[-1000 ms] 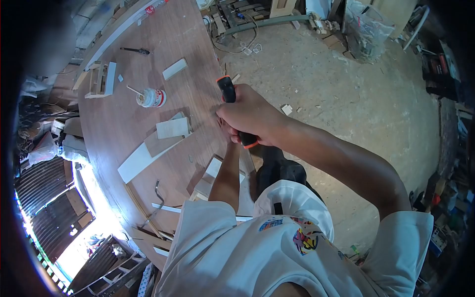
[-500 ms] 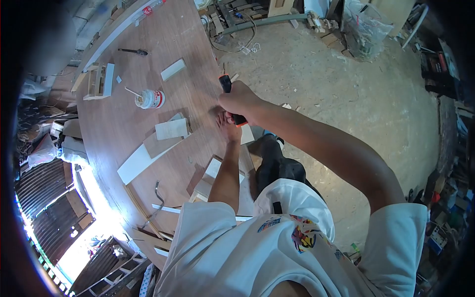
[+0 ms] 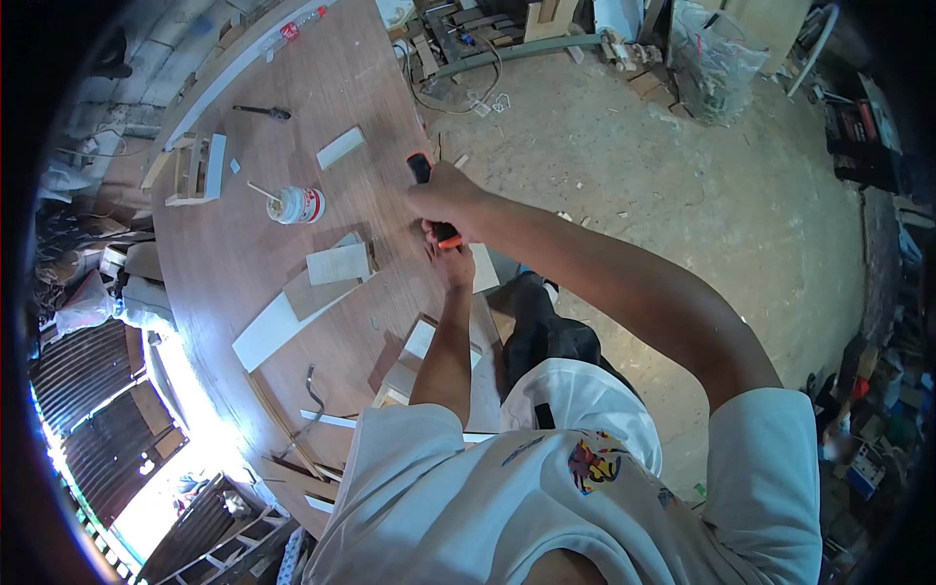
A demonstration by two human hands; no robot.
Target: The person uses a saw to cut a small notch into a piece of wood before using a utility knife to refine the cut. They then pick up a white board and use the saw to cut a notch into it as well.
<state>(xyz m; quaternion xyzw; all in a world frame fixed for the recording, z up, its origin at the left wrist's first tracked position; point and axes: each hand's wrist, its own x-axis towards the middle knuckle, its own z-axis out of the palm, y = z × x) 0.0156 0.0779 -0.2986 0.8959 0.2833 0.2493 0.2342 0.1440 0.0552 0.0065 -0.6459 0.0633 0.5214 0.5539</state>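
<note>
A brown wooden table [image 3: 224, 253] carries flat boards [image 3: 338, 263], a glue jar [image 3: 297, 206] and a small frame [image 3: 195, 171].

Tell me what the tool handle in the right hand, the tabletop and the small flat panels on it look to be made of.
Tool handle: black with orange ends, likely plastic or rubber; the right hand hides most of it.
Tabletop: reddish-brown sheet with faint grain, probably plywood or veneered board, matte.
Flat panels: pale, bare wood or plywood by their light colour and square-cut edges, seemingly unfinished.
</note>
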